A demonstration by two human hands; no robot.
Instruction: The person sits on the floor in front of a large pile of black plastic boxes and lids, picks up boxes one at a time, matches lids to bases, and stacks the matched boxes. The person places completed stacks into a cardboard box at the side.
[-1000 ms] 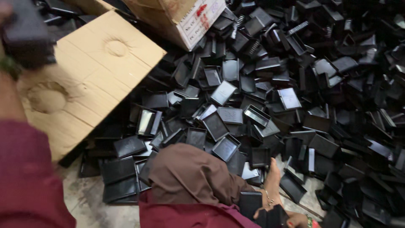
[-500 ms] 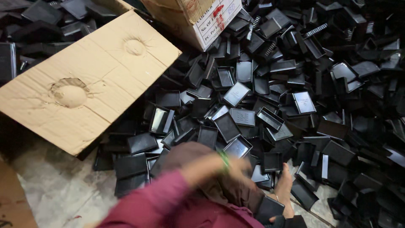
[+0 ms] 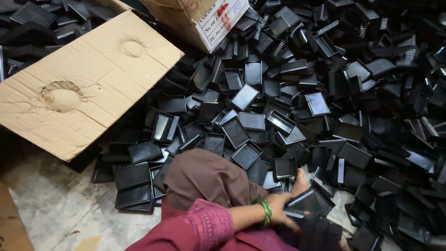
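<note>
1. A person sits on a grey concrete floor (image 3: 69, 209), seen from above, one knee raised under brown cloth (image 3: 204, 179) near the bottom middle of the view.

2. One arm in a maroon sleeve (image 3: 204, 227) with a patterned cuff reaches from the bottom edge toward the right. It wears green bangles (image 3: 266, 210) at the wrist. Which arm this is cannot be told for certain – it reads as the left hand (image 3: 284, 210).

3. That hand is closed around the near edge of a shallow black plastic tray (image 3: 310, 201), fingers curled over the rim. The tray lies tilted at the near edge of the heap, just right of the raised knee.

4. A bare foot (image 3: 298, 182) shows just above the hand, touching the trays around it.

5. The other hand is out of view.

6. Below the held tray sits a dark stack of similar black pieces (image 3: 320, 232), close to the bottom edge.

7. A vast heap of black trays (image 3: 325, 93) covers the floor across the middle and the whole right side – rectangular, shallow, lying at every angle, some face up, some overturned.

8. A flattened brown cardboard sheet (image 3: 88, 88), dented in two round spots, lies at the upper left, overlapping the heap's edge.

9. A cardboard box (image 3: 200, 18) with a white printed label stands at the top edge, among the trays.
</note>
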